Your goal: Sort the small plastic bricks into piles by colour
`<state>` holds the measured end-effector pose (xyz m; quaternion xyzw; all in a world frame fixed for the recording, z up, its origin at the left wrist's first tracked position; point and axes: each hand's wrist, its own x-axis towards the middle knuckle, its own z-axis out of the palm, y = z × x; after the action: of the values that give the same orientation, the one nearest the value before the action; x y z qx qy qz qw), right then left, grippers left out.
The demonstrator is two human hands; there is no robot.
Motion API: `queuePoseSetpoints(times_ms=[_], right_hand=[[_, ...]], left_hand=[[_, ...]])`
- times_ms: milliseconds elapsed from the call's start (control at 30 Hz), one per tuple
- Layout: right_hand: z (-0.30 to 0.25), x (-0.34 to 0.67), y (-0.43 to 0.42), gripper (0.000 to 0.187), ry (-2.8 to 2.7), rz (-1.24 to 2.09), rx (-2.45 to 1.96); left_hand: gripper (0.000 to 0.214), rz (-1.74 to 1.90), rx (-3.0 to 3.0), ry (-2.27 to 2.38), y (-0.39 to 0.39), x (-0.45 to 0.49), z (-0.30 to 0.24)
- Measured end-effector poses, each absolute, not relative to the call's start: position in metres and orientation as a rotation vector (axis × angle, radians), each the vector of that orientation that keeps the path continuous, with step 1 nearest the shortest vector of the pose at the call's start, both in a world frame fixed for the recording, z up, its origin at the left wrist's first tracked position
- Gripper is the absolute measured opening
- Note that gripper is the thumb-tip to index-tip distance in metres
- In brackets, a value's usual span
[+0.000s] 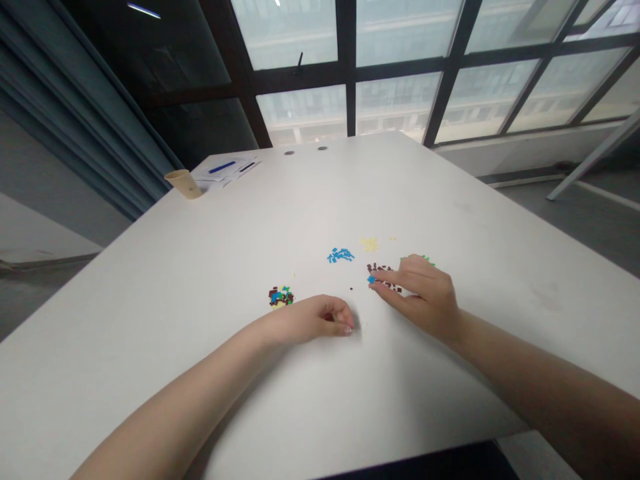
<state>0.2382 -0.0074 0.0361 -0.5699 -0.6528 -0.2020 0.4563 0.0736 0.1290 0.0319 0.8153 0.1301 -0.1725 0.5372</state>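
We note the right hand [420,293] over the table's middle, with thumb and index finger reaching forward and the other fingers curled in beneath. A small blue piece [371,279] sits between the tips of that thumb and index finger, apparently pinched there. We see it at the very ends of the two fingers, on the side toward the left hand. Directly beside and under these fingertips lies a scatter of brown pieces [386,277]. A patch of green pieces [417,259] shows just past the knuckles, partly hidden by the hand.

The left hand [313,320] rests on the white table [200,267] with its fingers curled inward and pressed together, the thumb tucked against the fingertips. We cannot tell whether anything is held inside the curl. One dark crumb [351,289] lies just ahead of these fingers, not touching them. A mixed heap of brown, blue, green and yellow pieces [281,297] lies near the back of this hand, to its far side.

Between the hands and farther forward we record a group of blue pieces [340,255] and, beyond the brown scatter, a small yellow patch [369,244]. At the far corner of the table stand a paper cup [183,183] and, just beside it, papers [225,172] with a blue pen [222,167] on them.
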Motion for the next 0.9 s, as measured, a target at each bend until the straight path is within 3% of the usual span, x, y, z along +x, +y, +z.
queuePoseSetpoints(times_ms=[167, 300, 600, 900], right_hand=[[0.02, 0.261, 0.027, 0.017, -1.647, -0.153, -1.821], [0.012, 0.264, 0.059, 0.024, -1.824, 0.07, -2.136], [0.004, 0.237, 0.087, 0.025, -1.962, 0.022, -2.368], [0.026, 0.24, 0.051, 0.027, -1.785, -0.096, -2.306]], left_hand=[[0.017, -0.319, 2.814, 0.958, 0.159, 0.061, 0.045], [0.025, -0.305, 2.942, 1.13, 0.186, 0.06, 0.038], [0.024, -0.276, 2.877, 1.138, 0.21, 0.062, 0.015], [0.018, -0.177, 2.842, 1.121, 0.209, 0.065, 0.015]])
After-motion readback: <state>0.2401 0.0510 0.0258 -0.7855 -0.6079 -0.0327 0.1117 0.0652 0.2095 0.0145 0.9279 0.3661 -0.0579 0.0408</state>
